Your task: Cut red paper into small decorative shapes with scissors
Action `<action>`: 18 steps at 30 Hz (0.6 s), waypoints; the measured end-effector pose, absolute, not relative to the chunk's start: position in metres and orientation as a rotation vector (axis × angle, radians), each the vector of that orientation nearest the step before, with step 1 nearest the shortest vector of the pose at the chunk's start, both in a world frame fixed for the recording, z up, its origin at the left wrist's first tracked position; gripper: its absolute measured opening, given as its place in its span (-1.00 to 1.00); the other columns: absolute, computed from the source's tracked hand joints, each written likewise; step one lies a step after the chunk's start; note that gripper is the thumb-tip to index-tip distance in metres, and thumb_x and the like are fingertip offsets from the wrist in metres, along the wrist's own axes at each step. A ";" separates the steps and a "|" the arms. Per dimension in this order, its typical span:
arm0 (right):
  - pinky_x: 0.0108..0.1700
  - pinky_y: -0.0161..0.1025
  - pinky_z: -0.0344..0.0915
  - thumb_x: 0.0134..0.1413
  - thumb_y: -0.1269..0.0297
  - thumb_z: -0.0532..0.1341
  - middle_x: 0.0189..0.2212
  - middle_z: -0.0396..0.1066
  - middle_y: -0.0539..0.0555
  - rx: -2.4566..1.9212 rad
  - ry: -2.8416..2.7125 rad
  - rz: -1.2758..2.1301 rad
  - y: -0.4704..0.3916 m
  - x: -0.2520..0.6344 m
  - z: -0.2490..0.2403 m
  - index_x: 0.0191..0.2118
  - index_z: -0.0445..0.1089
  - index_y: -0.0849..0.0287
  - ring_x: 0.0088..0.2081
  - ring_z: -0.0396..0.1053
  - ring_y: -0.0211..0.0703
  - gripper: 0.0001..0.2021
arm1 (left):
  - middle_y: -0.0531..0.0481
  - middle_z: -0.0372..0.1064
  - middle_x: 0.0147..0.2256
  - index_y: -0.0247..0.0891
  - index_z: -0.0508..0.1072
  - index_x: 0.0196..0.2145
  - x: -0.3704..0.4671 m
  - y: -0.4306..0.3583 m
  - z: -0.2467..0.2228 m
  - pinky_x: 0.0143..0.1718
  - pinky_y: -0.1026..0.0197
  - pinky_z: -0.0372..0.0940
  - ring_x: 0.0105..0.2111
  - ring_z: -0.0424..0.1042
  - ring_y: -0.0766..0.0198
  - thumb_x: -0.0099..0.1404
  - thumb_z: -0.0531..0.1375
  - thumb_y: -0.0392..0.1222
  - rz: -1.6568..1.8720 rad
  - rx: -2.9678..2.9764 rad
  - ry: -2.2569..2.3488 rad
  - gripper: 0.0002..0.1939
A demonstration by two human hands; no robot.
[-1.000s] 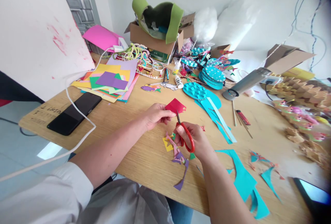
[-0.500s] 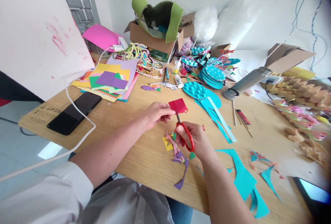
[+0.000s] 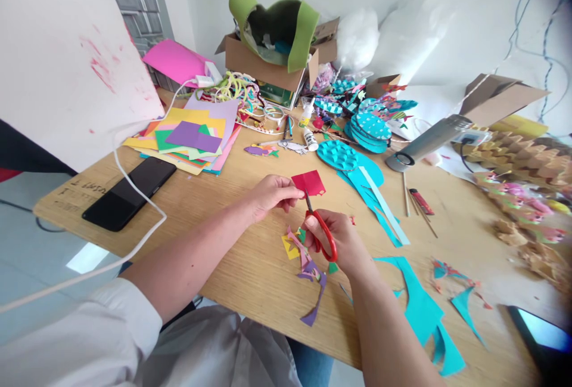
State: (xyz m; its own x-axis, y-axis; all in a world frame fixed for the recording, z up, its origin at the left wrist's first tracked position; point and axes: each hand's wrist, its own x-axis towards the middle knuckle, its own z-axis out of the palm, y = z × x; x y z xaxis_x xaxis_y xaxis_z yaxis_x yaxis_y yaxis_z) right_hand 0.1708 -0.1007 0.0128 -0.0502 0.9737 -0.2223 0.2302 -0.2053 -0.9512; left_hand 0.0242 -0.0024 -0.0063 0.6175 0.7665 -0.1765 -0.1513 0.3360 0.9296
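Note:
A small piece of red paper (image 3: pixel 315 180) is pinched at its lower left corner by my left hand (image 3: pixel 277 194), just above the table. My right hand (image 3: pixel 343 238) grips red-handled scissors (image 3: pixel 328 235), their blades pointing up and to the left. The blade tips meet the lower edge of the red paper, close to my left fingertips. Whether the blades are fully closed is too small to tell. Beneath my hands lie purple paper scraps (image 3: pixel 318 291) and a yellow scrap (image 3: pixel 290 248) with a shape cut out of it.
Stacked coloured paper (image 3: pixel 179 118) and a black phone (image 3: pixel 129 193) lie at left, crossed by a white cable (image 3: pixel 147 199). Turquoise offcuts (image 3: pixel 422 303) are at right. Farther back are a metal flask (image 3: pixel 429 141), a glue bottle (image 3: pixel 310 139) and a cardboard box (image 3: pixel 250 60).
My hands, the red paper and the scissors stay almost where they were. The whole view has shifted very slightly.

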 end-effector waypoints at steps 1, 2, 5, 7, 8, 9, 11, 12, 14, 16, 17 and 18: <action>-0.65 -0.38 0.16 -0.16 -0.23 0.30 -0.71 0.39 0.03 -1.509 -1.325 1.306 -0.101 0.171 0.012 -0.57 0.32 0.21 -0.70 0.29 -0.30 -0.48 | 0.10 0.27 -0.63 -0.35 0.39 -0.56 0.024 -0.003 -0.007 -0.57 0.34 0.14 -0.63 0.23 0.47 -0.03 0.30 -0.19 0.655 1.072 0.675 -0.81; -0.65 -0.38 0.17 -0.16 -0.23 0.30 -0.71 0.39 0.04 -1.512 -1.326 1.300 -0.101 0.171 0.012 -0.58 0.32 0.21 -0.69 0.30 -0.29 -0.48 | 0.10 0.27 -0.63 -0.35 0.38 -0.57 0.025 -0.003 -0.008 -0.57 0.35 0.14 -0.63 0.22 0.47 -0.04 0.30 -0.19 0.648 1.078 0.662 -0.80; -0.65 -0.39 0.17 -0.15 -0.24 0.29 -0.71 0.39 0.04 -1.514 -1.338 1.285 -0.101 0.172 0.010 -0.58 0.33 0.22 -0.69 0.31 -0.29 -0.47 | 0.11 0.26 -0.63 -0.35 0.36 -0.59 0.025 -0.004 -0.009 -0.57 0.35 0.13 -0.63 0.21 0.49 -0.05 0.32 -0.20 0.647 1.086 0.633 -0.79; -0.65 -0.39 0.17 -0.14 -0.24 0.29 -0.71 0.39 0.04 -1.509 -1.344 1.284 -0.101 0.173 0.009 -0.58 0.34 0.23 -0.69 0.31 -0.29 -0.47 | 0.12 0.26 -0.63 -0.36 0.38 -0.57 0.026 -0.004 -0.009 -0.56 0.35 0.14 -0.63 0.21 0.49 -0.05 0.31 -0.20 0.652 1.083 0.635 -0.80; -0.65 -0.39 0.17 -0.13 -0.23 0.29 -0.71 0.38 0.04 -1.507 -1.345 1.285 -0.101 0.173 0.008 -0.57 0.34 0.23 -0.69 0.31 -0.29 -0.47 | 0.12 0.26 -0.63 -0.36 0.40 -0.55 0.026 -0.004 -0.009 -0.56 0.35 0.14 -0.63 0.21 0.49 -0.05 0.31 -0.20 0.653 1.083 0.639 -0.81; -0.65 -0.39 0.18 -0.13 -0.23 0.28 -0.71 0.38 0.04 -1.505 -1.346 1.287 -0.101 0.173 0.008 -0.57 0.34 0.23 -0.69 0.31 -0.29 -0.47 | 0.12 0.27 -0.63 -0.37 0.41 -0.52 0.026 -0.004 -0.009 -0.55 0.35 0.14 -0.63 0.21 0.49 -0.05 0.31 -0.19 0.654 1.083 0.644 -0.81; -0.66 -0.39 0.18 -0.12 -0.23 0.28 -0.71 0.39 0.04 -1.502 -1.347 1.288 -0.101 0.173 0.007 -0.57 0.34 0.23 -0.69 0.31 -0.29 -0.48 | 0.11 0.27 -0.62 -0.38 0.43 -0.50 0.026 -0.004 -0.009 -0.55 0.35 0.14 -0.62 0.22 0.49 -0.05 0.31 -0.19 0.657 1.085 0.651 -0.81; -0.66 -0.40 0.18 -0.12 -0.23 0.29 -0.71 0.39 0.04 -1.501 -1.347 1.288 -0.101 0.173 0.008 -0.57 0.34 0.23 -0.69 0.31 -0.29 -0.48 | 0.11 0.27 -0.62 -0.38 0.44 -0.49 0.026 -0.004 -0.009 -0.55 0.35 0.14 -0.62 0.22 0.49 -0.05 0.30 -0.19 0.658 1.086 0.650 -0.81; -0.65 -0.40 0.19 -0.12 -0.22 0.29 -0.70 0.40 0.04 -1.498 -1.346 1.288 -0.101 0.173 0.009 -0.56 0.34 0.23 -0.68 0.31 -0.29 -0.48 | 0.11 0.28 -0.61 -0.38 0.44 -0.49 0.026 -0.004 -0.008 -0.54 0.35 0.14 -0.61 0.23 0.49 -0.05 0.30 -0.20 0.658 1.087 0.652 -0.81; -0.64 -0.39 0.21 -0.13 -0.23 0.29 -0.69 0.40 0.04 -1.492 -1.350 1.289 -0.101 0.172 0.010 -0.56 0.35 0.23 -0.68 0.32 -0.29 -0.48 | 0.11 0.27 -0.62 -0.38 0.43 -0.51 0.025 -0.004 -0.007 -0.54 0.35 0.14 -0.61 0.23 0.49 -0.05 0.30 -0.20 0.651 1.084 0.654 -0.82; -0.63 -0.38 0.22 -0.14 -0.23 0.29 -0.69 0.40 0.04 -1.488 -1.355 1.289 -0.101 0.172 0.011 -0.56 0.35 0.23 -0.67 0.32 -0.29 -0.48 | 0.11 0.27 -0.62 -0.38 0.42 -0.52 0.025 -0.005 -0.007 -0.55 0.35 0.14 -0.61 0.23 0.49 -0.05 0.31 -0.21 0.646 1.081 0.654 -0.82; -0.63 -0.38 0.23 -0.14 -0.23 0.29 -0.69 0.40 0.05 -1.483 -1.362 1.288 -0.101 0.172 0.011 -0.56 0.35 0.23 -0.67 0.33 -0.28 -0.48 | 0.11 0.27 -0.62 -0.37 0.41 -0.53 0.025 -0.005 -0.007 -0.55 0.36 0.14 -0.61 0.22 0.49 -0.05 0.31 -0.21 0.641 1.079 0.654 -0.82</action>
